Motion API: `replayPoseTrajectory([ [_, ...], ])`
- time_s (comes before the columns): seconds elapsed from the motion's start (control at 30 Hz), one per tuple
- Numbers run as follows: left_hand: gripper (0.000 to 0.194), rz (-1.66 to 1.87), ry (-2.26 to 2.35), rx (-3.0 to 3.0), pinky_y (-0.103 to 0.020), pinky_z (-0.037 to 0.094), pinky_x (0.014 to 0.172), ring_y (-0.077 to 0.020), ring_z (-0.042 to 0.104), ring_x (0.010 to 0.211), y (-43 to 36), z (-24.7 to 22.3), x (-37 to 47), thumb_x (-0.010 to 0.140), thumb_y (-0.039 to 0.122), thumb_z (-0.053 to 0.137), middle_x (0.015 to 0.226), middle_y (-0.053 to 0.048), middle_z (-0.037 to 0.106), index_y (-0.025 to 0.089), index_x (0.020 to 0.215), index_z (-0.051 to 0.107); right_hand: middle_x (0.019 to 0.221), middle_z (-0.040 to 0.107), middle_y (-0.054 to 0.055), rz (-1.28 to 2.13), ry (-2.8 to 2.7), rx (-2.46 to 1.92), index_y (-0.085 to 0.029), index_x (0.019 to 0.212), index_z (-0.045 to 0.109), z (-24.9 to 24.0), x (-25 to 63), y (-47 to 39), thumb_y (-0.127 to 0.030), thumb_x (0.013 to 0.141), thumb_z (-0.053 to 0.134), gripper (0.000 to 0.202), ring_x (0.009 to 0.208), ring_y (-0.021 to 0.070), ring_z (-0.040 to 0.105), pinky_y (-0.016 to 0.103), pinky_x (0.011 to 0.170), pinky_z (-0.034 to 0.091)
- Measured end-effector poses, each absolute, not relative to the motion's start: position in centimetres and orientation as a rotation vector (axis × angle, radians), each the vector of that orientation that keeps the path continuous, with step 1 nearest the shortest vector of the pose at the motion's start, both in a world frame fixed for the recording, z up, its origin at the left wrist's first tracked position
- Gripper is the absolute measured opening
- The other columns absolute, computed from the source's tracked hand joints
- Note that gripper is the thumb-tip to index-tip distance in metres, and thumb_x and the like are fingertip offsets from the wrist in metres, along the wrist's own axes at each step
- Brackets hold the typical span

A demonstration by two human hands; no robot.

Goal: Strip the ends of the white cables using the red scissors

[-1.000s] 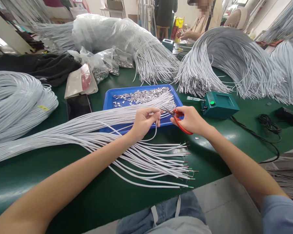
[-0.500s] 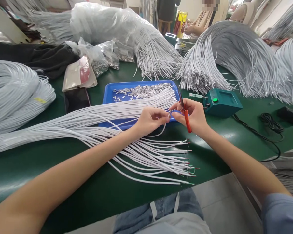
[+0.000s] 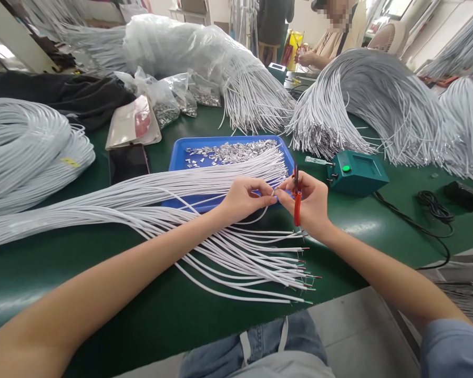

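Observation:
My left hand pinches the end of a thin white cable between thumb and fingers. Close against it, my right hand is closed round red-handled scissors, blades pointing up and away. My right thumb and index fingertips meet at the same cable end; what exactly they grip there is too small to tell. Behind the hands lies a blue tray with small metal pieces and a white cable bundle across it. Below my left wrist fan out loose white cables with stripped ends showing red and green wires.
A green device with a bright button and black cord stands right of the tray. Large cable bundles lie behind. At left are a cable coil, a phone and a pouch. Another person sits across.
My right fingertips have closed in on the cable end beside my left fingers, and the scissors have turned more upright. The whole view has shifted slightly.

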State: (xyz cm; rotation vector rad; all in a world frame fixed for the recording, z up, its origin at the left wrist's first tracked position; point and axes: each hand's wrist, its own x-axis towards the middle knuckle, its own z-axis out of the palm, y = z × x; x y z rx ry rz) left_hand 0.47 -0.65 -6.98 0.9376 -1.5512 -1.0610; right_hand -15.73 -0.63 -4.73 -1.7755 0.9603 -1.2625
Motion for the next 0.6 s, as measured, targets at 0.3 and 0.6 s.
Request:
replayPoseTrajectory([
  [0.3,0.042,-1.104,-1.51,0.967,-0.019,0.042,0.049,-0.0093,0.052,0.055,-0.66,-6.9,0.42,0.061,0.049,0.08,0.058,-0.002,0.059,0.011,0.061,0.062,0.065,0.054,-0.003,-1.281,0.937,-1.661,-0.019,0.066,0.049,-4.94,-15.34,-0.09,-0.021,0.067,0.07,0.021,0.058,0.011,0.047,0.026,0.057,0.041],
  [0.6,0.037,-1.279,-1.434,0.89,-0.021,0.048,0.055,-0.0104,0.059,0.056,-0.37,-6.78,0.43,0.061,0.038,0.084,0.06,0.0,0.061,0.011,0.062,0.058,0.064,0.053,-0.004,-1.29,0.866,-1.572,-0.019,0.067,0.05,-5.15,-15.26,0.45,-0.016,0.072,0.066,0.017,0.059,0.0109,0.051,0.025,0.058,0.045],
])
